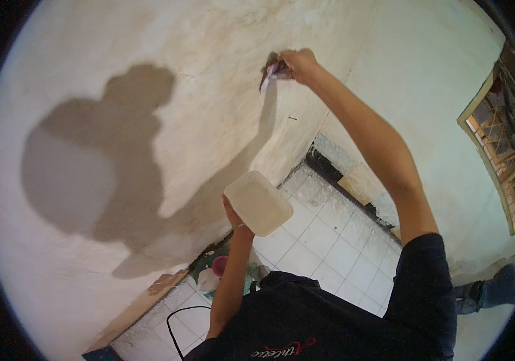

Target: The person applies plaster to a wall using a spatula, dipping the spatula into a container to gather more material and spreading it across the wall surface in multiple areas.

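Observation:
My left hand (237, 221) holds a pale plastic tub (258, 203) with rounded corners, gripping it by its near left side. The inside of the tub looks plain cream; I cannot make out what it contains. Higher up, my right hand (296, 65) is closed on a small tool (266, 80) with a whitish flat end, held at the plastered wall (215, 78). Fingers hide most of its handle, so its exact kind is unclear. The wall is cream with uneven, patchy smears, and my shadow falls across it.
A nail (292, 118) sticks out of the wall below my right hand. White floor tiles (320, 240) lie below. A pink cup (220, 265) and bags (208, 280) stand by the wall's foot, near a black cable (172, 331). At right are a barred window (504, 150) and dark clothing (489, 293).

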The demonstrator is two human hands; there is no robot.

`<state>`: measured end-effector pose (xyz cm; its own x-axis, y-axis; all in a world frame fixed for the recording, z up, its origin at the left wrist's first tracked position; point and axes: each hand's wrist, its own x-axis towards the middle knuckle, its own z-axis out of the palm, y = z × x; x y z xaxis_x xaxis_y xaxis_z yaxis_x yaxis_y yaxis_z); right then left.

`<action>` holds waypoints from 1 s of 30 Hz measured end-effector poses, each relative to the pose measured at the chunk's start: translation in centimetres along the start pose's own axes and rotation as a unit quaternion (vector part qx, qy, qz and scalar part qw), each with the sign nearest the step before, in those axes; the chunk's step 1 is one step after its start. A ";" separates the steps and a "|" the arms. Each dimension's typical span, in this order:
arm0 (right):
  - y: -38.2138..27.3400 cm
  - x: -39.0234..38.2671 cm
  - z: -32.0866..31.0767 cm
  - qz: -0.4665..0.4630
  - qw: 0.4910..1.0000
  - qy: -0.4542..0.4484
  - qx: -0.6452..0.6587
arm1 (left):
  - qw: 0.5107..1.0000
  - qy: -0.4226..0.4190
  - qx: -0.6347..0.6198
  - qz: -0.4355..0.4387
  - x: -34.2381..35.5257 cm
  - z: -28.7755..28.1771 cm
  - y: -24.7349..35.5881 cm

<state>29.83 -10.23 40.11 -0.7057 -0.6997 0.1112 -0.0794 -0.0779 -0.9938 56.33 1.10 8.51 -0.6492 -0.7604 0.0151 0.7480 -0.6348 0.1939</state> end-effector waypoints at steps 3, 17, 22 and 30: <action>-4.0 -2.6 2.3 -0.067 0.997 -0.037 -0.021 | 1.000 0.016 0.003 0.000 -2.8 -2.7 2.1; 15.0 -11.9 -7.7 0.043 0.959 0.025 0.278 | 0.982 0.162 0.077 0.062 -12.0 -9.7 7.3; 41.0 -8.0 -9.2 0.140 0.944 0.102 0.280 | 0.976 0.196 0.059 0.072 -14.1 -9.5 6.4; 58.9 -3.6 -2.5 0.244 0.955 0.114 0.122 | 0.964 0.260 0.002 0.059 -15.7 -8.9 5.2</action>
<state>25.97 -10.53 -18.87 -0.7539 -0.5244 -0.3959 0.4451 0.0356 -0.8948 71.63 8.57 0.59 -0.4028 -0.7938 -0.4556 0.8110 -0.5403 0.2244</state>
